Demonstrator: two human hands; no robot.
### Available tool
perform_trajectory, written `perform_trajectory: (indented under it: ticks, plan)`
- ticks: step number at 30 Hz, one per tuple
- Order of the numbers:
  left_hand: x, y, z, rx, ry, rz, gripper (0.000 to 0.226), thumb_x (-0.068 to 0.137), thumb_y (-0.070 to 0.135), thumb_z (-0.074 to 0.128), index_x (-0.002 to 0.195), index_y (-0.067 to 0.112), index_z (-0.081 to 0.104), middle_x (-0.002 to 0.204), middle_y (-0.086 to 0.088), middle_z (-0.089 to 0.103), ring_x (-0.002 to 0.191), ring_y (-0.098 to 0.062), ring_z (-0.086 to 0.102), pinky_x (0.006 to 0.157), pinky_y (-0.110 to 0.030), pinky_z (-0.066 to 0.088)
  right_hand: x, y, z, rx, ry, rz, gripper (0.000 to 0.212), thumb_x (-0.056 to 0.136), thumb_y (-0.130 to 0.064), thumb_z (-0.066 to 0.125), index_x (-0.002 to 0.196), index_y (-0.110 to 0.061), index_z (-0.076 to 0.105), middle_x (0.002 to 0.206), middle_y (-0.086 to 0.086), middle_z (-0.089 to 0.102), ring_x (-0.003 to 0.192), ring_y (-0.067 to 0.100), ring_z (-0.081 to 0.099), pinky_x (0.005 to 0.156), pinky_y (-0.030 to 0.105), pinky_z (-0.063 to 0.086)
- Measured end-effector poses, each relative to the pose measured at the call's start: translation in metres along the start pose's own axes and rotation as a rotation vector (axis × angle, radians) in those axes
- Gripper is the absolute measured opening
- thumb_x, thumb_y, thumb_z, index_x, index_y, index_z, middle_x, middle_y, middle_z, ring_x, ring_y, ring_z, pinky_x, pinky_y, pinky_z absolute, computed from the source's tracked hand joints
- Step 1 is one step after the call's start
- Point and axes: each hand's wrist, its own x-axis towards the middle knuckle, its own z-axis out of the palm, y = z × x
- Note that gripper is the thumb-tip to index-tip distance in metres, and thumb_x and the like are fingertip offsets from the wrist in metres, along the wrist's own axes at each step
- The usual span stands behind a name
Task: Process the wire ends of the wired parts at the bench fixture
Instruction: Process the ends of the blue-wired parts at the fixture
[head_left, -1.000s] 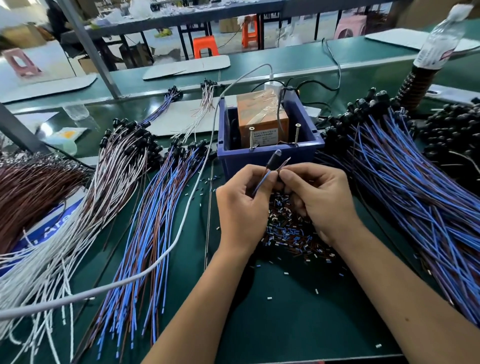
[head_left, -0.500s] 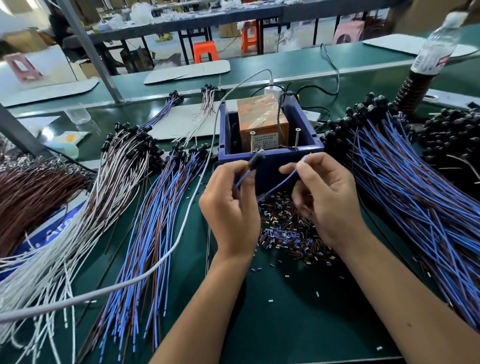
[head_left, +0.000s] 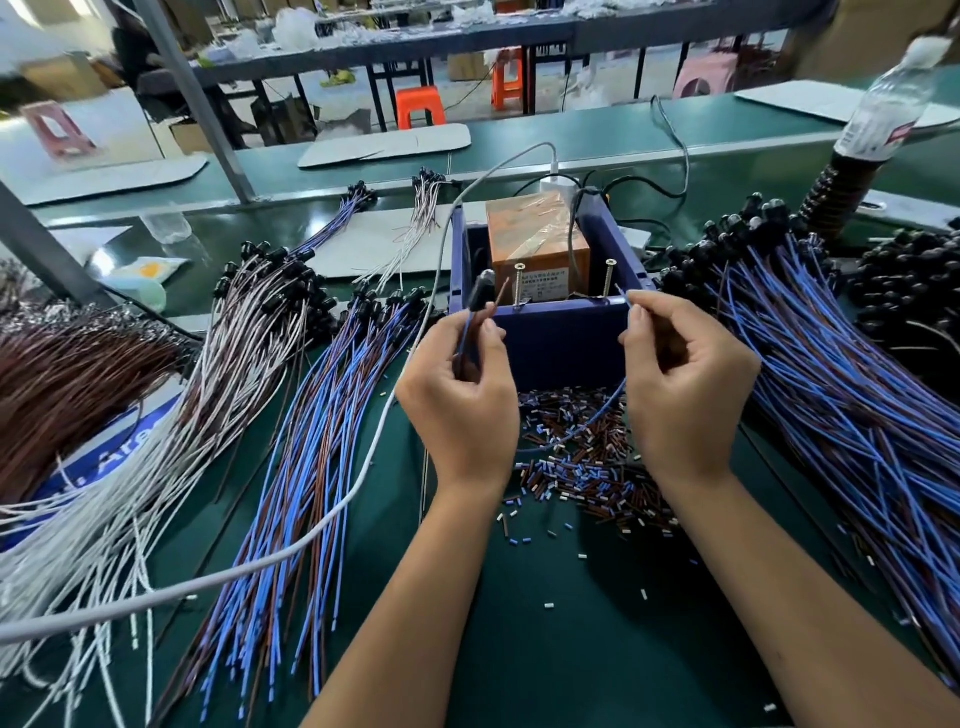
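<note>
Left hand (head_left: 462, 395): pinching the wired part (head_left: 479, 292) below its black head, brown wire end poking up beside the thumb.
Right hand (head_left: 680, 384): pinching the blue wire end (head_left: 623, 297), tip raised just beside the right screw (head_left: 609, 278).
Fixture (head_left: 566, 332): blue box between both hands, orange block inside.
Scraps (head_left: 587, 467): cut insulation bits heaped under the hands.
Bundles: blue-brown wires (head_left: 306, 467) left, more (head_left: 852, 415) right.

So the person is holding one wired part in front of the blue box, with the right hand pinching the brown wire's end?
Not quite. In the head view the right hand pinches the blue wire, not the brown one. The brown wire sticks up by the left hand, which holds the wired part before the blue box.
</note>
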Motion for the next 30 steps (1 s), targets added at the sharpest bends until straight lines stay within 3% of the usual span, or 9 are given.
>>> perform_trajectory:
  ticks: [3,9,15,19,25,30]
  plan:
    - [-0.002,-0.002,0.002,-0.019,-0.081,0.021,0.012,0.098,0.012,0.064,0.092,0.011,0.075,0.081,0.001,0.072,0.074,-0.020,0.069,0.066,-0.047,0.058,0.002,-0.001,-0.001,0.016,-0.023,-0.038,0.020,0.104,-0.017,0.060,0.112,-0.010,0.078,0.093,0.000,0.077,0.087,0.012,0.074,0.077,0.039,0.061]
    - [-0.001,-0.006,0.001,-0.039,-0.078,0.005,0.013,0.099,0.015,0.062,0.093,0.016,0.073,0.082,0.006,0.072,0.073,-0.016,0.067,0.064,-0.046,0.057,0.001,-0.004,-0.002,0.021,-0.050,-0.050,0.019,0.105,-0.016,0.060,0.112,-0.011,0.077,0.089,-0.004,0.075,0.083,0.008,0.072,0.074,0.032,0.060]
    - [-0.003,-0.002,-0.001,-0.057,-0.057,-0.019,0.014,0.098,0.017,0.060,0.094,0.014,0.073,0.079,0.006,0.070,0.071,-0.015,0.064,0.063,-0.035,0.052,0.000,-0.007,-0.004,0.006,-0.048,-0.041,0.020,0.104,-0.016,0.061,0.112,-0.009,0.078,0.090,-0.001,0.076,0.083,0.007,0.072,0.075,0.028,0.059]
    - [-0.005,0.001,-0.001,-0.071,-0.053,-0.070,0.015,0.097,0.016,0.060,0.092,0.010,0.073,0.081,0.008,0.072,0.068,-0.007,0.063,0.060,-0.020,0.045,0.001,-0.009,-0.004,-0.008,-0.045,-0.064,0.019,0.104,-0.012,0.061,0.111,-0.006,0.078,0.088,0.000,0.075,0.079,0.006,0.072,0.071,0.023,0.057]
    - [-0.006,0.004,-0.001,-0.073,-0.068,-0.096,0.017,0.098,0.016,0.060,0.086,0.015,0.071,0.084,0.011,0.073,0.062,-0.009,0.060,0.053,-0.021,0.040,0.001,-0.008,-0.005,-0.013,-0.058,-0.075,0.019,0.105,-0.010,0.060,0.110,-0.006,0.078,0.090,0.001,0.075,0.078,0.008,0.073,0.069,0.023,0.056]
    - [-0.006,0.010,-0.004,-0.050,-0.003,-0.053,0.013,0.098,0.010,0.060,0.093,0.015,0.071,0.080,0.008,0.070,0.073,-0.005,0.064,0.067,-0.015,0.046,0.001,-0.008,-0.007,0.001,-0.058,0.003,0.020,0.104,-0.014,0.060,0.111,-0.010,0.078,0.091,-0.002,0.075,0.083,0.008,0.072,0.074,0.025,0.057]
